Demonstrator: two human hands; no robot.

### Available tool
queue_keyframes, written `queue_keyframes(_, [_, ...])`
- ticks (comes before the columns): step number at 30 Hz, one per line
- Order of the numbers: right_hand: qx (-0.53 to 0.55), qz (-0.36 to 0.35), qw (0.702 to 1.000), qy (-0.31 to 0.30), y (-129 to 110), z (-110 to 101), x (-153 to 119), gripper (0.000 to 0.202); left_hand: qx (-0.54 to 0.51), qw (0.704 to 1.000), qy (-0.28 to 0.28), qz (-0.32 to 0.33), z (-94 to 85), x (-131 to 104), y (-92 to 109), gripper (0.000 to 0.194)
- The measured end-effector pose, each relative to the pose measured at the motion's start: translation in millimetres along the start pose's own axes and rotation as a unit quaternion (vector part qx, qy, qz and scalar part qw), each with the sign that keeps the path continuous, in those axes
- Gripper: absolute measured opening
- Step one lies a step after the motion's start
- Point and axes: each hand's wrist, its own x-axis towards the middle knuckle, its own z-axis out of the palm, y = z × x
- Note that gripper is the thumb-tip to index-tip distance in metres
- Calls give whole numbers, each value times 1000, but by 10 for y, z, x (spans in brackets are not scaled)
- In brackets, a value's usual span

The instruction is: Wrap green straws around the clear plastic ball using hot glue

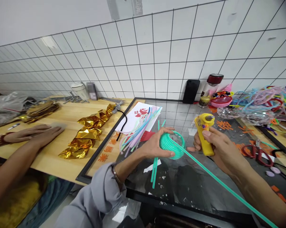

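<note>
My left hand (154,144) grips a round coil of green tubing (168,146) from its left side, thumb at the bottom and fingers over the top. One long tail of the tubing (219,179) runs from the coil down to the lower right. A yellow hot glue gun (203,134) is upright in my right hand (215,147), fingers wrapped round its handle, to the right of the coil. Loose green strips (154,172) lie on the dark glossy board beneath the coil.
Pastel strips (143,126) lie on white paper (131,115). A phone (191,91) and a glass bottle (207,91) stand by the tiled wall. Red scissors (258,155) and tangled strips (259,101) are at right. Left, another person's hands (44,133) rest near crumpled gold foil (90,133).
</note>
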Motion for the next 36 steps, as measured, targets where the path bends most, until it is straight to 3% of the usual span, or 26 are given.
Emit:
queue_keyframes(3, [-78, -12, 996, 36, 52, -26, 35, 44, -7, 1000, -4, -2, -7, 2, -19, 72])
queue_keyframes(5, [-176, -57, 979, 86, 100, -62, 56, 46, -7, 1000, -4, -6, -11, 1, -33, 73])
queue_keyframes(7, [-319, -125, 926, 158, 153, -114, 69, 46, -3, 1000, -1, -6, -13, -1, -42, 75])
queue_keyframes(10, [-503, -230, 795, 248, 221, -193, 73, 44, -1, 1000, 0, -4, -13, -4, -43, 74])
queue_keyframes(12, [-563, -286, 729, 265, 253, -225, 73, 41, -2, 1000, -3, -5, -13, -5, -35, 74])
queue_keyframes(16, [-605, -345, 671, 256, 292, -231, 83, 35, -2, 1000, -10, -6, -14, -8, -14, 74])
queue_keyframes(22, [-617, -377, 637, 267, 319, -195, 95, 32, 2, 1000, -10, -15, -17, -20, 9, 74])
queue_keyframes(36, [-613, -391, 646, 232, 350, -199, 99, 29, -6, 1000, -16, -3, -6, -17, -10, 74])
